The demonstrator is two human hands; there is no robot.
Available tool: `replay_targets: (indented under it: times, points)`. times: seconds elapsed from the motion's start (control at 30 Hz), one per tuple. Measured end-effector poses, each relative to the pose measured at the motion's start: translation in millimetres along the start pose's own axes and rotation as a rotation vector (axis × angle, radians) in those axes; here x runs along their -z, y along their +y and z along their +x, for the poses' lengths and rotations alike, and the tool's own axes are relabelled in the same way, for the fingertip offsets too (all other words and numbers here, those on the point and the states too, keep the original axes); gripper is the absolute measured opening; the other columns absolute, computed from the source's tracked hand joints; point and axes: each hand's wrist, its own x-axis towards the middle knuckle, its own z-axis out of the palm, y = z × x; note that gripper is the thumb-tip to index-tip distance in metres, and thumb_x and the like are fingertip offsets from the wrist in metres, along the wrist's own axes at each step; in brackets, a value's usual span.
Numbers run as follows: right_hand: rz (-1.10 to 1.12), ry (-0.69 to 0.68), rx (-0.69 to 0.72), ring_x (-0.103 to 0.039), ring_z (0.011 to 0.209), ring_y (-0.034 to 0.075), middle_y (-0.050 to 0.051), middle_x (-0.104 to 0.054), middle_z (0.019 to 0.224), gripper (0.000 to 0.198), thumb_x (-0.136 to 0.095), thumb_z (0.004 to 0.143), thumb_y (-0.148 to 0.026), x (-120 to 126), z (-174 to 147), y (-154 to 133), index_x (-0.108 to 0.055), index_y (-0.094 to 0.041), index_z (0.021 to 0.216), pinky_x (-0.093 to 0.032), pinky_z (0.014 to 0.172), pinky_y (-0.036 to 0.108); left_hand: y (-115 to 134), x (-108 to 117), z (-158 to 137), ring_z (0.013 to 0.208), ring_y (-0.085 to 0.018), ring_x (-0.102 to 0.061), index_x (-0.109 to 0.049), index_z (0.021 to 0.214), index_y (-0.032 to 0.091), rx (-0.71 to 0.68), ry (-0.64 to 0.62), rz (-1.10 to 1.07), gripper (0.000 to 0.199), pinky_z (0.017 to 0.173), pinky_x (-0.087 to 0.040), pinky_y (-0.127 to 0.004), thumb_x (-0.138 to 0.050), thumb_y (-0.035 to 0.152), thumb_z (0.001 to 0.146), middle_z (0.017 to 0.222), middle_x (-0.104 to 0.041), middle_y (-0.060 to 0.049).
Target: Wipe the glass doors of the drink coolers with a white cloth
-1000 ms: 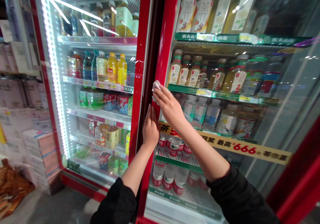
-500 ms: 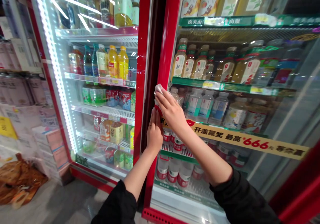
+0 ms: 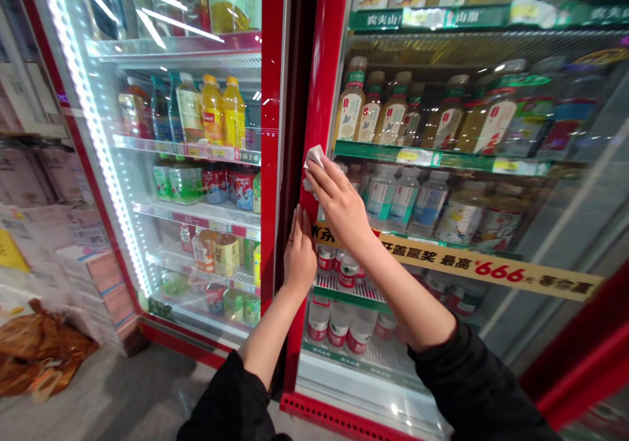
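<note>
My right hand [image 3: 339, 198] presses a crumpled white tissue [image 3: 314, 159] against the red door frame [image 3: 322, 80] of the right-hand drinks fridge. The tissue sticks out past the fingertips, and the palm side is hidden. Lower and to the left, my left hand [image 3: 299, 251] lies with fingers stretched out along the outer edge of the same frame, holding nothing. A yellow banner strip [image 3: 457, 261] with black and red lettering crosses the glass beside and behind my right wrist.
Bottles [image 3: 351, 103] stand on shelves behind the right-hand glass. A second red-framed fridge [image 3: 272, 185] with lit shelves stands to the left, past a dark gap. Stacked pink cartons [image 3: 98, 277] and a crumpled brown bag [image 3: 44, 349] are at the far left.
The right hand and tissue have shifted slightly upward along the red frame, uncovering more of the banner's left end. The left hand stays at the frame's edge. The view has shifted a little.
</note>
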Motion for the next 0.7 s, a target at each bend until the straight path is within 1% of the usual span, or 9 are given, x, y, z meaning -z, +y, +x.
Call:
replay_targets:
  times: [0.07, 0.13, 0.2, 0.27, 0.33, 0.4, 0.53, 0.6, 0.7]
  points:
    - [0.0, -0.041, 0.039, -0.036, 0.17, 0.024, 0.005, -0.052, 0.175, 0.055, -0.037, 0.116, -0.014, -0.2, -3.6, -3.3, -0.052, -0.021, 0.168, -0.037, 0.141, 0.05, -1.5, 0.2, -0.7, 0.17, -0.024, -0.027, 0.003, 0.18, 0.035, 0.001, -0.012, -0.026, 0.092, 0.141, -0.034, -0.04, -0.037, -0.003, 0.106, 0.187, -0.02, -0.005]
    - [-0.002, -0.084, 0.079, -0.038, 0.169, 0.025, 0.008, -0.053, 0.174, 0.052, -0.038, 0.116, -0.014, 4.9, -16.9, -2.3, -0.055, -0.017, 0.165, -0.039, 0.14, 0.05, -2.3, 2.1, -0.2, 0.169, -0.024, -0.026, 0.004, 0.18, 0.035, 0.012, -0.034, -0.026, 0.094, 0.141, -0.031, -0.04, -0.035, -0.005, 0.105, 0.187, -0.019, -0.005]
    - [0.003, -0.101, 0.083, -0.041, 0.168, 0.025, 0.008, -0.053, 0.174, 0.054, -0.041, 0.115, -0.012, 13.5, -33.0, 3.8, -0.053, -0.019, 0.167, -0.041, 0.139, 0.051, -1.8, 5.0, 1.6, 0.17, -0.024, -0.023, 0.007, 0.18, 0.035, 0.009, -0.053, -0.013, 0.095, 0.141, -0.031, -0.041, -0.036, -0.005, 0.105, 0.187, -0.017, -0.006]
    - [0.01, -0.079, 0.045, -0.041, 0.167, 0.025, 0.005, -0.053, 0.174, 0.059, -0.042, 0.114, -0.011, 21.6, -43.2, 12.8, -0.049, -0.025, 0.17, -0.042, 0.139, 0.052, 0.0, 7.9, 3.7, 0.171, -0.026, -0.02, 0.008, 0.18, 0.036, -0.009, -0.062, -0.007, 0.095, 0.141, -0.031, -0.044, -0.04, -0.002, 0.108, 0.188, -0.015, -0.007]
    - [0.014, -0.034, -0.016, -0.039, 0.168, 0.026, 0.004, -0.053, 0.174, 0.062, -0.04, 0.114, -0.01, 25.7, -42.3, 20.7, -0.045, -0.029, 0.172, -0.039, 0.14, 0.054, 2.6, 9.9, 5.4, 0.171, -0.026, -0.019, 0.009, 0.18, 0.037, -0.023, -0.061, -0.012, 0.094, 0.141, -0.031, -0.044, -0.044, 0.003, 0.11, 0.188, -0.014, -0.008]
    - [0.021, 0.003, -0.064, -0.036, 0.17, 0.025, 0.004, -0.051, 0.176, 0.063, -0.036, 0.114, -0.009, 24.3, -31.4, 24.0, -0.044, -0.028, 0.173, -0.035, 0.142, 0.055, 5.2, 10.8, 6.1, 0.172, -0.025, -0.018, 0.01, 0.179, 0.037, -0.017, -0.056, -0.014, 0.092, 0.141, -0.03, -0.042, -0.042, 0.004, 0.111, 0.189, -0.013, -0.008]
    - [0.035, 0.0, -0.086, -0.033, 0.171, 0.022, 0.001, -0.05, 0.177, 0.063, -0.033, 0.114, -0.009, 15.3, -8.4, 15.6, -0.043, -0.028, 0.173, -0.032, 0.144, 0.051, 7.1, 10.6, 5.7, 0.172, -0.022, -0.018, 0.01, 0.18, 0.036, -0.004, -0.046, 0.012, 0.09, 0.141, -0.028, -0.04, -0.036, 0.002, 0.11, 0.189, -0.015, -0.008]
    - [0.032, -0.035, -0.073, -0.034, 0.17, 0.022, 0.0, -0.05, 0.177, 0.063, -0.034, 0.114, -0.009, 15.3, -9.6, 10.4, -0.043, -0.029, 0.173, -0.033, 0.143, 0.051, 6.4, 10.9, 5.6, 0.172, -0.023, -0.018, 0.007, 0.18, 0.035, -0.008, -0.047, 0.013, 0.089, 0.141, -0.029, -0.04, -0.036, 0.002, 0.11, 0.189, -0.016, -0.008]
    - [0.025, -0.095, -0.037, -0.037, 0.169, 0.025, 0.001, -0.05, 0.176, 0.063, -0.038, 0.112, -0.008, 25.3, -27.5, 11.6, -0.047, -0.029, 0.171, -0.037, 0.142, 0.053, 5.4, 13.3, 6.5, 0.172, -0.024, -0.019, 0.003, 0.181, 0.034, -0.006, -0.058, -0.012, 0.087, 0.14, -0.032, -0.041, -0.039, 0.005, 0.111, 0.189, -0.017, -0.009]
